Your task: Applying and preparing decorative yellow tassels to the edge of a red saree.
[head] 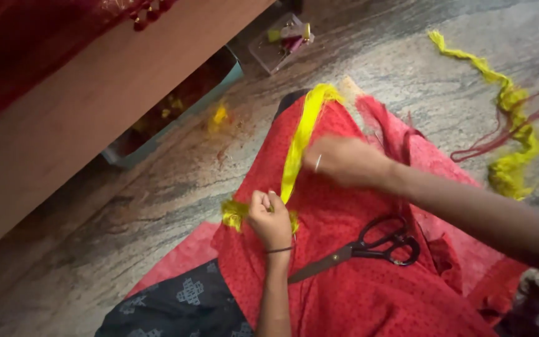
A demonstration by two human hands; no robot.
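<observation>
The left hand rises from the bottom edge, wrist up, fingers pinched shut on the near end of a yellow strip lying across red cloth. The right hand reaches in from the right, blurred, resting on the strip farther up; its grip is unclear. Black scissors lie just right of the left wrist. Beyond, yellow scraps trail over the floor.

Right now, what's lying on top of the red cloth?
On the red cloth lie black-handled scissors and a yellow strip, pinched by the left hand; the right hand rests higher. What the hands cover cannot be seen.
</observation>
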